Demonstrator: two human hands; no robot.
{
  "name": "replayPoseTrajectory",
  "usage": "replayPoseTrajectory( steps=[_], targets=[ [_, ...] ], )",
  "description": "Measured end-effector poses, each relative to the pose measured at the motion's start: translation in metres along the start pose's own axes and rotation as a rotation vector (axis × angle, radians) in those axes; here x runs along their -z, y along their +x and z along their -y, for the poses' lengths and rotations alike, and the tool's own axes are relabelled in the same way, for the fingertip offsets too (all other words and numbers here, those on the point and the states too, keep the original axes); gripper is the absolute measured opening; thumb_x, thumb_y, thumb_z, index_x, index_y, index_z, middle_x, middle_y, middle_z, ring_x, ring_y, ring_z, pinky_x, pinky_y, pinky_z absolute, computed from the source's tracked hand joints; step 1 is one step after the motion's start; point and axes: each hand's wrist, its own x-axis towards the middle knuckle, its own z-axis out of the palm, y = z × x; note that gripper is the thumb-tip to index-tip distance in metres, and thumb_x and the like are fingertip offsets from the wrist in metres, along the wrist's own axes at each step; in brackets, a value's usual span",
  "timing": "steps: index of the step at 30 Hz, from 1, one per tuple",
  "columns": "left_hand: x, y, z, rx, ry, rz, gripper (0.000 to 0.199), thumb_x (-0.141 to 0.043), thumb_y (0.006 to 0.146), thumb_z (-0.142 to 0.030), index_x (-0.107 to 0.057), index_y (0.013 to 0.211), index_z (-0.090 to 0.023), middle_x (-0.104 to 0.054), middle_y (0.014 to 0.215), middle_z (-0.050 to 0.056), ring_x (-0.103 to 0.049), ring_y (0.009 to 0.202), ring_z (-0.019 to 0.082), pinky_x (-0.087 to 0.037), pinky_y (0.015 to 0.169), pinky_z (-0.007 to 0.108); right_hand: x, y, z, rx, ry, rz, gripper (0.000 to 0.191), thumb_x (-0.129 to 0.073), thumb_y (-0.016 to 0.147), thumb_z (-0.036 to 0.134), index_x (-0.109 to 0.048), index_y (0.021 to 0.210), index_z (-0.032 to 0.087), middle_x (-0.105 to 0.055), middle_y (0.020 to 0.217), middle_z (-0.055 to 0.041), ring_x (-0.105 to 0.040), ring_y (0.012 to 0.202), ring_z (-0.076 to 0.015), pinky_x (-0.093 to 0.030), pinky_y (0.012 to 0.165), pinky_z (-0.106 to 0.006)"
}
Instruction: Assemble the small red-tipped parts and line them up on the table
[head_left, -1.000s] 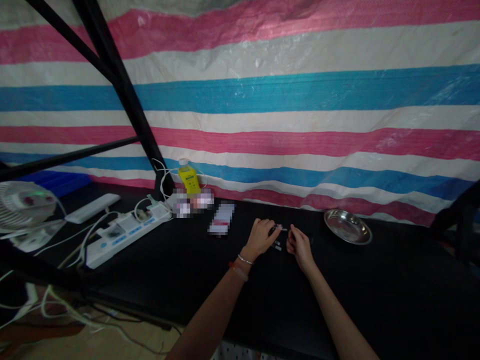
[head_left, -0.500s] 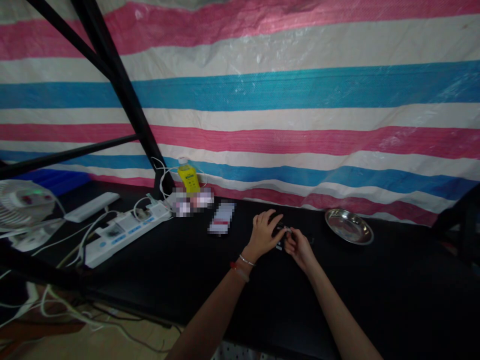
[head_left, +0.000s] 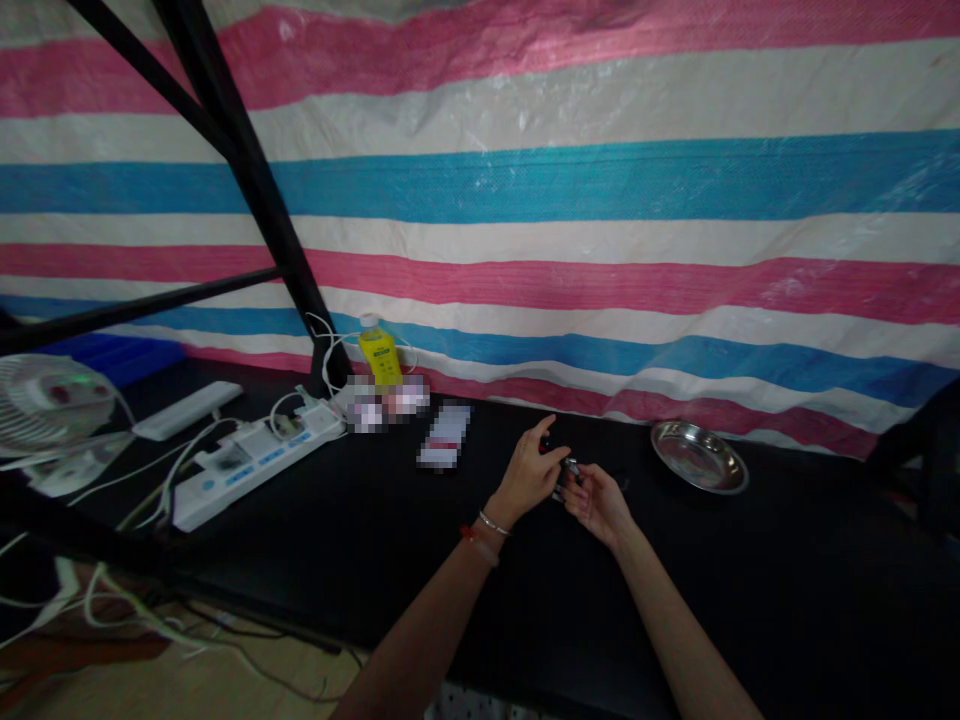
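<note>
My left hand [head_left: 529,468] is above the black table, its thumb and bent fingers round a small black thing, with one finger stretched forward. My right hand [head_left: 598,500] pinches the near end of it, where a small shiny metal part [head_left: 572,467] shows between the two hands. The kind of thing is too small and dark to make out. Under the hands lies a small dark item with a pale mark [head_left: 557,492], partly hidden. Another dark piece [head_left: 621,481] lies just right of my right hand, hard to tell from the tabletop.
To the right stands a round metal dish [head_left: 700,457]. Left of my hands lies a blurred-out phone-shaped item [head_left: 445,437], with a yellow bottle [head_left: 381,358] behind. A white power strip [head_left: 259,470], cables and a fan [head_left: 52,405] occupy the left side. A striped sheet [head_left: 600,180] hangs behind.
My left fingers have drawn in from a spread pose and curl round the black thing. My right hand has turned slightly, and more of the shiny part shows.
</note>
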Motion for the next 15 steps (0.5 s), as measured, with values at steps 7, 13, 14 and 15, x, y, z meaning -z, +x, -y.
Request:
replayPoseTrajectory(
  steps=[7, 13, 14, 15],
  targets=[
    [0.0029, 0.0000, 0.0008, 0.047, 0.113, -0.018, 0.028, -0.051, 0.079, -0.010, -0.066, 0.096, -0.026, -0.041, 0.137, 0.005, -0.044, 0.114, 0.024, -0.040, 0.091, 0.043, 0.0013, 0.0008, -0.0003, 0.010, 0.020, -0.013, 0.028, -0.060, 0.072, 0.045, -0.056, 0.073, 0.017, -0.039, 0.048, 0.0057, -0.032, 0.037, -0.0055, -0.021, 0.035, -0.017],
    [0.0032, 0.0000, -0.0018, 0.072, 0.106, -0.080, 0.027, -0.049, 0.078, -0.009, -0.065, 0.094, -0.024, -0.045, 0.132, 0.006, -0.044, 0.113, 0.023, -0.038, 0.091, 0.041, 0.0063, 0.0047, -0.0032, -0.012, 0.059, -0.056, 0.023, -0.068, 0.068, 0.034, -0.054, 0.074, 0.017, -0.044, 0.050, 0.0060, -0.033, 0.038, -0.0041, -0.019, 0.033, -0.015],
    [0.0033, 0.0003, -0.0021, 0.087, 0.101, -0.079, 0.026, -0.050, 0.078, -0.009, -0.065, 0.093, -0.024, -0.046, 0.131, 0.006, -0.044, 0.114, 0.023, -0.037, 0.092, 0.041, 0.0075, 0.0050, -0.0031, -0.020, 0.064, -0.055, 0.023, -0.068, 0.067, 0.033, -0.052, 0.073, 0.017, -0.041, 0.049, 0.0069, -0.031, 0.037, -0.0034, -0.018, 0.033, -0.014],
    [0.0032, 0.0007, -0.0020, 0.112, 0.095, -0.069, 0.025, -0.050, 0.077, -0.009, -0.064, 0.092, -0.023, -0.048, 0.128, 0.006, -0.044, 0.113, 0.023, -0.037, 0.092, 0.040, 0.0086, 0.0050, -0.0028, -0.031, 0.067, -0.050, 0.024, -0.069, 0.067, 0.033, -0.051, 0.070, 0.017, -0.038, 0.046, 0.0081, -0.028, 0.036, -0.0028, -0.017, 0.032, -0.014]
  ],
)
